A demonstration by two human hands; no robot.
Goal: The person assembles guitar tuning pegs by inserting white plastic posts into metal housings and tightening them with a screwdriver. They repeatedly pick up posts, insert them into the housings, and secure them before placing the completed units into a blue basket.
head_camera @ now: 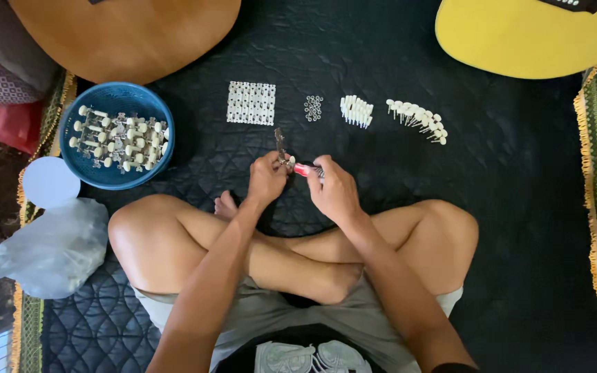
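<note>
My left hand (267,179) grips a narrow metal tuner strip (281,146) that sticks up toward the far side, with a small white knob by my fingers. My right hand (334,190) holds a red-handled screwdriver (303,169) whose tip meets the strip between the two hands. Both hands hover over the dark quilted mat (506,207), just beyond my crossed bare legs.
A blue bowl (117,181) of assembled tuner strips sits at left. In a row beyond lie a white perforated sheet (251,103), small metal rings (313,108), white pegs (356,111) and white-knobbed pins (417,118). A brown guitar body (126,31) and a yellow one (526,38) lie far. A plastic bag (53,246) and white lid (50,182) lie left.
</note>
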